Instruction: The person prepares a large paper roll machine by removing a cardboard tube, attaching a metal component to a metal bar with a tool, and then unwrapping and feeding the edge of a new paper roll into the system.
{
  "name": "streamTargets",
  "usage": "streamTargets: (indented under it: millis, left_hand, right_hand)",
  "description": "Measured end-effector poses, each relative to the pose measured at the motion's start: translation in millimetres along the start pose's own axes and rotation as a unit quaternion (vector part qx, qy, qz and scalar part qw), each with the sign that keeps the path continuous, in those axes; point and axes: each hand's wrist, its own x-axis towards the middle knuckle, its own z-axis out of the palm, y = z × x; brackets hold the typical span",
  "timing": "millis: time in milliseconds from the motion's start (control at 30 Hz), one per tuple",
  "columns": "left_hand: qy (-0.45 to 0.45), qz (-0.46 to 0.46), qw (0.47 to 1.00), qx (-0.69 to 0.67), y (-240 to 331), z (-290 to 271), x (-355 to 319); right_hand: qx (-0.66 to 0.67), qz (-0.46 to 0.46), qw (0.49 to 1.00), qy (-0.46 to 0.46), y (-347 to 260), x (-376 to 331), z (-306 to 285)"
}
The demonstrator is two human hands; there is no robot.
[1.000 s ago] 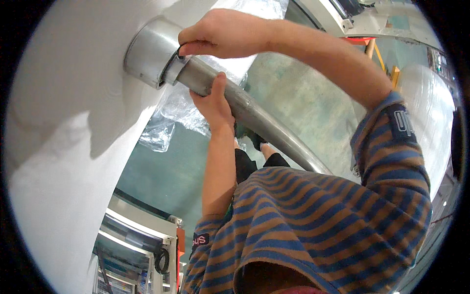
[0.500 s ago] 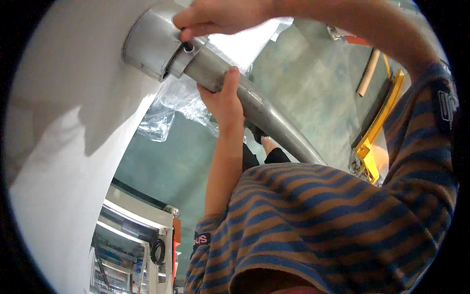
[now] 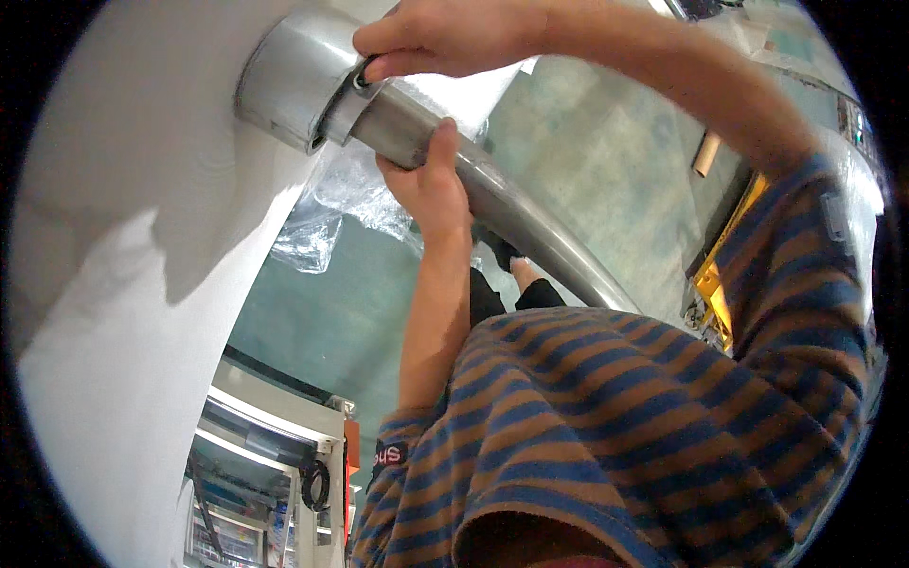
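Note:
A grey metal tube (image 3: 516,213) runs slantwise from a wide metal cylinder (image 3: 289,80) fixed to a white surface, down toward my body. Between the two sits a narrower metal collar (image 3: 352,115). My left hand (image 3: 431,185) is wrapped round the tube from below, just past the collar, thumb lying on top. At the collar, the thumb and forefinger of my right hand (image 3: 445,38) pinch a small black bolt (image 3: 361,76) over a round hole rim. My fingertips cover most of the bolt.
The large white surface (image 3: 114,312) fills the left side. Crumpled clear plastic wrap (image 3: 317,227) lies beneath the tube. A white-framed rack (image 3: 275,426) stands at lower left. Off to the right are a yellow metal frame (image 3: 712,284) and a cardboard tube (image 3: 706,153) on the green floor.
My right fingers have come down closer to the collar, and less of the black bolt shows. My left hand keeps its grip on the tube. The view has shifted slightly.

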Motion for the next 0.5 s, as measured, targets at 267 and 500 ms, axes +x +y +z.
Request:
streamTargets:
  millis: [267,500]
  left_hand:
    - [-0.017,-0.054,0.998,0.007,13,-9,1]
    - [0.023,-0.077,0.993,0.083,24,-14,12]
  right_hand:
    - [-0.053,0.149,0.984,0.083,-45,-5,15]
    - [0.056,0.19,0.949,0.245,-11,-5,15]
